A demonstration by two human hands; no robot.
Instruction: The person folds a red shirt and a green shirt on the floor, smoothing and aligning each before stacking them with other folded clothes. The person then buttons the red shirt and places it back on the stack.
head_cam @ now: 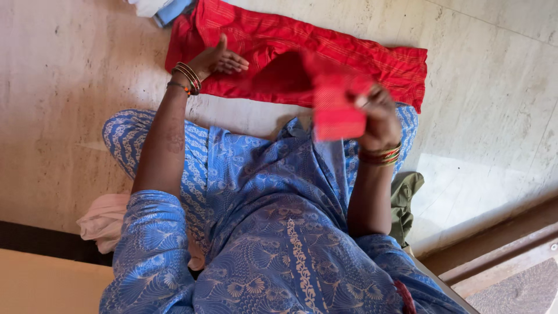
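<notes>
At the right hand (379,116), fingers pinched together on a lifted corner of the red striped cotton cloth (302,58), thumb and fingertips clamped over the fabric so that a small red flap stands up off the floor and hangs toward the lap. Gripped at the edge, by the look of it, to carry that end over the rest of the cloth. Banded in red and gold bangles (381,155) at the wrist.

Across at the left hand (220,60), no clamp at all: palm down, fingers spread flat, thumb raised, pressing on the near-left part of the same cloth. Judged a pin-down, holding the fabric from sliding while the other end rises. Dark and gold bangles (187,78) stacked at that wrist too.

Outward to the cloth itself: spread on the pale polished stone floor (70,87), just ahead of the knees, long axis running left to right across the view with a slight drop toward the right, one short end near the upper left, the other at the far right. Raised part folded back from the right half toward the middle.

Nearer in, blue patterned printed dress (273,232) filling the lap. Pale pink bundled cloth (104,218) by the left knee, olive green folded cloth (404,200) by the right. White and light blue fabric (160,9) just beyond the red cloth's upper-left end.
</notes>
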